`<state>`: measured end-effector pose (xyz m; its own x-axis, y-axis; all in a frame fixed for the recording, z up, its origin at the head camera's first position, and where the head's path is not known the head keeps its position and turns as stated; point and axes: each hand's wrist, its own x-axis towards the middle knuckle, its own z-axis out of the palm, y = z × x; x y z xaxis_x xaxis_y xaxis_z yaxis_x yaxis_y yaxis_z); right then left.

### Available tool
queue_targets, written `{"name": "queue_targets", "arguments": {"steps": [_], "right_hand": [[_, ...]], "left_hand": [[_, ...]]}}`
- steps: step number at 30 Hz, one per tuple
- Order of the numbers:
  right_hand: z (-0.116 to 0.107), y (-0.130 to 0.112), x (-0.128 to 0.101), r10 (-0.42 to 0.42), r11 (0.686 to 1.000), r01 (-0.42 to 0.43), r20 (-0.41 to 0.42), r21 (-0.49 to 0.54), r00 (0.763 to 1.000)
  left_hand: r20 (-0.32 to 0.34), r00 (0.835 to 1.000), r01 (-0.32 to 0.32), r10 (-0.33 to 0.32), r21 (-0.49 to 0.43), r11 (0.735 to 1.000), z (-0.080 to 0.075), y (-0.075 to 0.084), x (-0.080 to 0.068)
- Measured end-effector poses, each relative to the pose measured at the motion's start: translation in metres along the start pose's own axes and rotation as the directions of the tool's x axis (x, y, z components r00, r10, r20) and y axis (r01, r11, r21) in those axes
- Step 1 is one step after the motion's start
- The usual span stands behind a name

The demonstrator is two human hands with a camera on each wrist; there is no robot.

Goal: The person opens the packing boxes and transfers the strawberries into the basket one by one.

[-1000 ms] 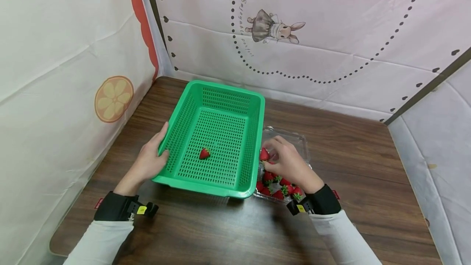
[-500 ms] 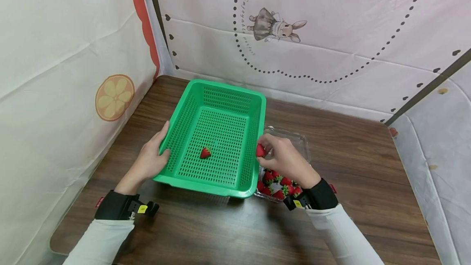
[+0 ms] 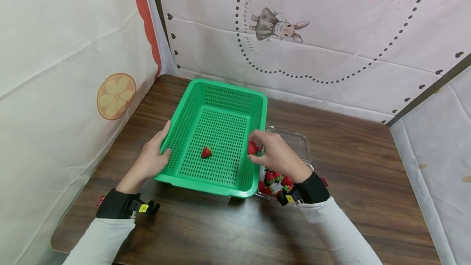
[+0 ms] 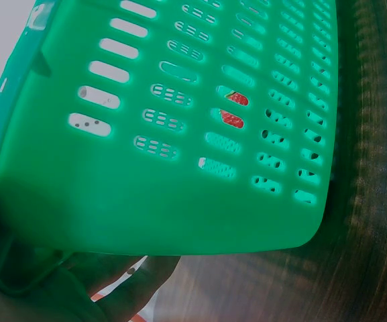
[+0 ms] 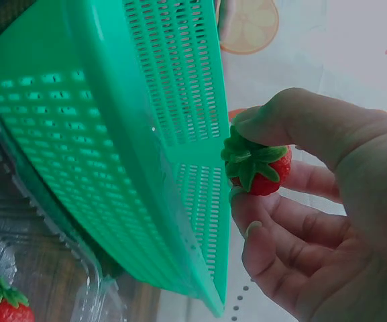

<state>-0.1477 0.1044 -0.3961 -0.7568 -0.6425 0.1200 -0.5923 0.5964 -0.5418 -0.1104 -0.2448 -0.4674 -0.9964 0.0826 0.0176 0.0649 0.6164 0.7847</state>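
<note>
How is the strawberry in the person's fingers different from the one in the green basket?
The held strawberry is pinched by the right hand above the green basket's right rim; the basket strawberry lies loose on the perforated floor, touched by nothing. The held strawberry looks slightly bigger. Both are red with green leafy caps.

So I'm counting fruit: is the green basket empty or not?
Not empty: one strawberry lies on the green basket floor; right hand pinches another over its rim.

We see a dark wooden table [image 3: 353,167] carrying a green perforated basket [image 3: 220,93], and just beside the basket's right side a clear plastic punnet [image 3: 298,140] lies directly on the wood.
</note>
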Motion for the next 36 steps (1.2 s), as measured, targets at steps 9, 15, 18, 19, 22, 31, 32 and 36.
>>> {"name": "queue_targets", "arguments": {"steps": [9,15,18,19,22,31,32,36], "right_hand": [[0.003,-0.009,0.015,-0.013,1.000,0.013,0.025,-0.011,1.000],[0.006,-0.012,0.024,-0.046,0.999,0.047,0.045,-0.014,0.998],[0.009,-0.014,0.031,-0.060,0.998,0.060,0.058,-0.004,0.997],[0.009,-0.015,0.033,-0.059,0.998,0.059,0.065,-0.002,0.996],[0.013,-0.017,0.041,-0.062,0.998,0.061,0.093,0.010,0.994],[0.023,-0.025,0.064,-0.042,0.997,0.052,0.165,-0.053,0.985],[0.024,-0.026,0.067,-0.039,0.997,0.049,0.172,-0.057,0.984],[0.029,-0.026,0.074,-0.024,0.998,0.036,0.189,-0.060,0.982]], "left_hand": [[0.007,1.000,0.008,-0.008,-0.014,1.000,0.000,0.003,0.000],[0.012,1.000,0.010,-0.010,-0.017,1.000,0.000,0.004,0.000],[0.014,1.000,0.010,-0.010,-0.019,1.000,-0.001,0.005,-0.001],[0.013,1.000,0.009,-0.009,-0.019,1.000,-0.001,0.005,-0.001],[0.011,1.000,0.005,-0.005,-0.019,1.000,-0.001,0.005,-0.001],[0.007,1.000,0.008,-0.008,-0.014,1.000,-0.002,0.007,0.000],[0.007,1.000,0.011,-0.011,-0.015,1.000,-0.003,0.007,0.000],[0.010,1.000,0.014,-0.014,-0.017,1.000,-0.004,0.009,-0.001]]}}
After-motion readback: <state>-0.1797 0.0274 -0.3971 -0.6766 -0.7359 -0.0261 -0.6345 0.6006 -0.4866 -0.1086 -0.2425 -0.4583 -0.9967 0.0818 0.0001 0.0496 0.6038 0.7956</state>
